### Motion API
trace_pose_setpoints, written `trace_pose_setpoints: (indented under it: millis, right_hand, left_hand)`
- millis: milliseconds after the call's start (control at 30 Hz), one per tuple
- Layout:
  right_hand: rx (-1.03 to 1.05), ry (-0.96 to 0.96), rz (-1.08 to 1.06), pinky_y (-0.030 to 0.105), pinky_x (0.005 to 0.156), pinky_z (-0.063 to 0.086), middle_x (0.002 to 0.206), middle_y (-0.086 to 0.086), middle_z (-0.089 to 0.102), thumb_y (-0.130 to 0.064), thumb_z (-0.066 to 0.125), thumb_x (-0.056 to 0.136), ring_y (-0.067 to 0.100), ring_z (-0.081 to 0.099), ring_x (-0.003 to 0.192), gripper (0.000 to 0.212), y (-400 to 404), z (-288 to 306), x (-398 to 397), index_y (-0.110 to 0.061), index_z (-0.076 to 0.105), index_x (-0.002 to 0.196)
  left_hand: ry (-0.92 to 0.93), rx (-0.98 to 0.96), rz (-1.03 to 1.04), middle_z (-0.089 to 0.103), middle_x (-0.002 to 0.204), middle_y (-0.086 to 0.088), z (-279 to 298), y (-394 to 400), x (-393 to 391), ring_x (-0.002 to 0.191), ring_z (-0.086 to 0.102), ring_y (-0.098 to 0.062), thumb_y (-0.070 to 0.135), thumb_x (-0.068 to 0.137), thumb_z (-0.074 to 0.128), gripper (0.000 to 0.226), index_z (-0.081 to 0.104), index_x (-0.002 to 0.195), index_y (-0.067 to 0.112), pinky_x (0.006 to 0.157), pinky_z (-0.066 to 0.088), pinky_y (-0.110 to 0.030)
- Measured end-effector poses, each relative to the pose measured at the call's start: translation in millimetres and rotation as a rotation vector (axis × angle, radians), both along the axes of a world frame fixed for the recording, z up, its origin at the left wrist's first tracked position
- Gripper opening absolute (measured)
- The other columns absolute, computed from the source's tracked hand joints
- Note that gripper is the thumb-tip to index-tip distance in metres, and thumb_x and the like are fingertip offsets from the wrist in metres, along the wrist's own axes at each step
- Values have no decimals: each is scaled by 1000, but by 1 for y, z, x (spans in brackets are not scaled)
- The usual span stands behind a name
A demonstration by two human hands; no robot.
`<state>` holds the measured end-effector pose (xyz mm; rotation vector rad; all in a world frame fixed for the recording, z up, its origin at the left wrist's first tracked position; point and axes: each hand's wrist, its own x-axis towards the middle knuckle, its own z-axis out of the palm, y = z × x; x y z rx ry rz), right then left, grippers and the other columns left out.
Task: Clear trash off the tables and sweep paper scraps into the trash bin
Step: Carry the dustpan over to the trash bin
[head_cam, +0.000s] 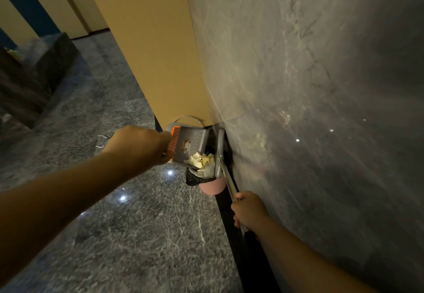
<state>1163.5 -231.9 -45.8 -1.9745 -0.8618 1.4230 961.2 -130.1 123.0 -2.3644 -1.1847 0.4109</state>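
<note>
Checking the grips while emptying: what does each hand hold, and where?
Left hand grips the dustpan at its back edge; right hand grips the broom by its metal shaft.

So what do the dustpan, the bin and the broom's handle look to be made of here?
Dustpan: grey moulded plastic, matte, with an orange plastic comb edge. Bin: pink plastic, judging by its ribbed wall, lined with a glossy black plastic bag. Broom handle: probably metal, since it is a thin tube with a silvery sheen.
</note>
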Motion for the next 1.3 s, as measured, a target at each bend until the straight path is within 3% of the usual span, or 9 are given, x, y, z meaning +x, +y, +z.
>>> trace_pose_setpoints:
  millis: [200,367,533,667,767,933,1033,1167,1300]
  right_hand:
    - [0,29,-5,24,43,47,97,19,57,0,47,90,18,54,51,36,1,-2,-1,7,50,125]
    - [-1,35,11,22,42,46,106,18,61,-1,47,90,16,55,51,31,3,-1,-1,-1,55,120]
    - [1,42,10,28,48,49,93,15,60,-3,48,89,18,56,47,26,5,-8,-1,-3,57,113]
    - [-7,39,30,24,45,49,84,9,56,-3,48,89,15,56,46,18,5,-8,0,-2,58,105]
    - [-5,37,21,21,41,46,96,13,60,-1,48,89,16,55,47,23,5,-5,-1,-3,57,110]
    - [13,68,3,23,40,45,96,21,61,0,48,88,19,55,46,29,1,1,-8,1,56,116]
    - [24,74,-5,25,43,47,96,20,62,1,47,89,20,57,49,33,2,7,-12,4,54,120]
    - [31,122,-10,22,36,42,88,19,46,8,45,87,22,49,44,40,4,8,-9,19,42,125]
    - [45,61,12,28,41,45,82,23,46,4,47,85,20,52,39,35,4,8,-8,21,45,116]
  left_hand:
    - [-1,15,21,55,72,8,10,-3,-1,66,59,-11,56,97,40,28,40,91,29,55,46,-23]
    - [51,-73,7,59,82,8,-6,-13,4,67,53,-11,49,99,43,24,50,112,30,56,42,-25]
    - [-7,-15,17,49,70,9,-1,-8,0,63,55,-10,51,98,46,25,48,106,28,58,52,-26]
    - [21,-60,-26,45,72,10,-2,-8,1,65,52,-11,51,98,46,24,51,107,28,53,40,-24]
    - [-85,33,34,51,68,8,7,2,-5,62,56,-14,52,96,48,24,47,93,28,53,43,-25]
    - [-301,74,67,52,59,5,6,8,-16,54,55,-20,47,92,58,26,54,81,24,49,37,-24]
    - [-328,66,86,52,60,5,3,10,-17,56,55,-20,50,92,56,28,52,79,25,51,41,-25]
    - [-342,39,111,49,60,8,-11,7,-13,56,54,-16,51,92,55,29,50,78,27,49,35,-24]
    - [-372,-10,121,46,57,9,-26,-1,-9,54,53,-16,48,92,58,27,51,80,25,51,43,-24]
